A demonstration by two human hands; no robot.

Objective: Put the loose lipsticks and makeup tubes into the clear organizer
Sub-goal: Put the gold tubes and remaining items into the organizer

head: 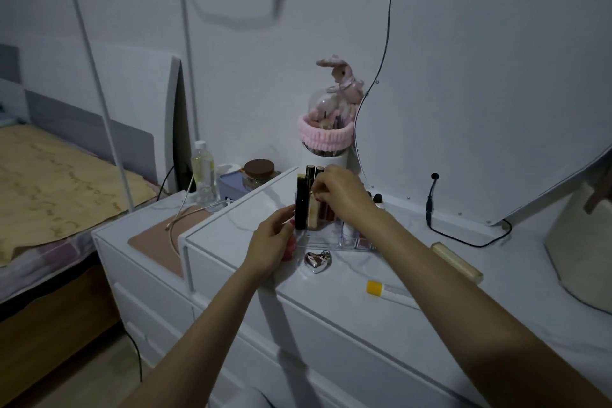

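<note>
The clear organizer (pixel 344 243) stands on the white dresser top, with several dark and gold tubes upright in its compartments. My right hand (pixel 341 195) is above it, fingers pinched on the gold cap of a beige tube (pixel 314 215) standing in a left slot next to a black tube (pixel 300 205). My left hand (pixel 275 242) rests against the organizer's left front corner, touching its wall. Loose on the dresser lie a pale gold tube (pixel 458 263) at the right and a white tube with a yellow cap (pixel 385 290) nearer me. A silver heart-shaped case (pixel 317 262) sits in front of the organizer.
A large mirror (pixel 480 93) leans behind the organizer, its black cable (pixel 430 205) trailing on the top. A brush holder with a pink band (pixel 326 139), a jar (pixel 260 172) and a bottle (pixel 203 172) stand at the back left. A bed is at the far left.
</note>
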